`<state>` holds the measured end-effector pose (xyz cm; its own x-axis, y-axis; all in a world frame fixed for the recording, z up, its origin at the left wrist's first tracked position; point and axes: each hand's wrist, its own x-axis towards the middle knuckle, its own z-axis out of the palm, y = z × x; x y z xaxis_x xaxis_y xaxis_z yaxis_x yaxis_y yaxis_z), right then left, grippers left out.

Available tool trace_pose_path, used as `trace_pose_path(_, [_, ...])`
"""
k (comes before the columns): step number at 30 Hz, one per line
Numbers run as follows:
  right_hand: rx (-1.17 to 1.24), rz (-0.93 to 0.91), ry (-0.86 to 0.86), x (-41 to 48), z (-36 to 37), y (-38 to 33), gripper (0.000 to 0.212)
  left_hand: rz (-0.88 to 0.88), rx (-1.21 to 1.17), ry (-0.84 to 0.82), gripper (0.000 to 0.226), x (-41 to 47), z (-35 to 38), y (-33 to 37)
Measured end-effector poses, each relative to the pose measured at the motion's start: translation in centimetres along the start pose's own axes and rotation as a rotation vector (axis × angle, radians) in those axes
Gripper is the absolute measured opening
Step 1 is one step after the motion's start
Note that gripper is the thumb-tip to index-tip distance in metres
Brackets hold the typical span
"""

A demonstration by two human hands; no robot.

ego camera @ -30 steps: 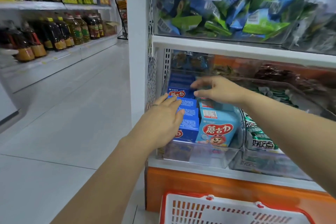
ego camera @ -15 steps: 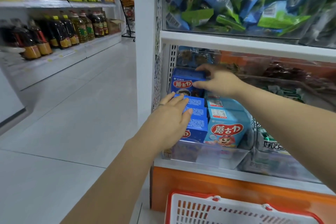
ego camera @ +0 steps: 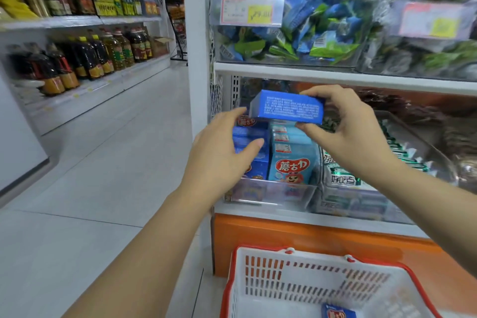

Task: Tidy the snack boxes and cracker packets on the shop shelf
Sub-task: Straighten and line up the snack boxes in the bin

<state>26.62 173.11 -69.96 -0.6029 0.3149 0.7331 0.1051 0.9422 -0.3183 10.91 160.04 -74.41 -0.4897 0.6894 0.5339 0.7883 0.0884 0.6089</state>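
— Change since a moment ago?
— The blue box (ego camera: 289,108) is lifted out of the clear bin (ego camera: 271,191) at the left end of the shelf (ego camera: 258,212). The grip of the right hand (ego camera: 346,134) pinches it, thumb under, fingers over; the left hand (ego camera: 219,160) is spread beside it.
— Heading?
— Long axis along the shelf's front edge, text panel towards us. Probably being re-seated.

Held box (ego camera: 289,107): dark blue, small white print facing the camera; lay level in the air above the bin (ego camera: 271,196), pinched at its right end by the right hand (ego camera: 343,131).
Dark boxes (ego camera: 249,137): dark blue, upright in the bin's left row, partly hidden.
Light boxes (ego camera: 291,162): pale blue, red logo, upright in a row just right of them.
Packets (ego camera: 340,178): green and white, stacked further right.
Basket box (ego camera: 338,313): dark blue, lay in the basket (ego camera: 258,279) below.
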Motion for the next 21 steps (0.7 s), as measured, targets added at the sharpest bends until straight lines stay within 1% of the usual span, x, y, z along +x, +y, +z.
trace_pose_path(3, [-0.029, -0.035, -0.021, -1.0, -1.5, -1.0, 0.043, 0.071, -0.121, 0.040, 0.064, -1.5, -1.5, 2.0])
trace_pose_path(6, [-0.035, -0.059, -0.041, -1.9, -2.4, -2.1, 0.042, 0.146, -0.150, 0.029, 0.065, -2.6, -2.1, 3.6])
trace_pose_path(9, [-0.002, -0.093, -0.050, -2.3, -2.8, -3.3, 0.039, 0.178, -0.191, 0.043, 0.054, -3.0, -2.2, 3.9])
trace_pose_path(11, [0.025, -0.091, -0.068, -2.4, -3.1, -3.8, 0.039, 0.161, -0.271, 0.033, 0.045, -2.9, -2.3, 3.6])
trace_pose_path(13, [0.061, -0.076, -0.096, -2.3, -3.3, -4.1, 0.044, 0.129, -0.379, 0.007, 0.045, -2.9, -2.2, 3.3])
trace_pose_path(17, [0.172, 0.047, -0.132, -3.1, -3.7, -2.3, 0.063, 0.010, -0.669, -0.073, 0.044, -2.8, -2.1, 2.3])
trace_pose_path(18, [0.180, 0.084, -0.137, -3.5, -3.7, -1.6, 0.063, -0.001, -0.691, -0.081, 0.043, -2.7, -2.1, 2.0])
trace_pose_path(21, [0.226, 0.171, -0.134, -4.5, -3.7, -0.2, 0.051, -0.024, -0.741, -0.101, 0.043, -2.6, -2.1, 1.3])
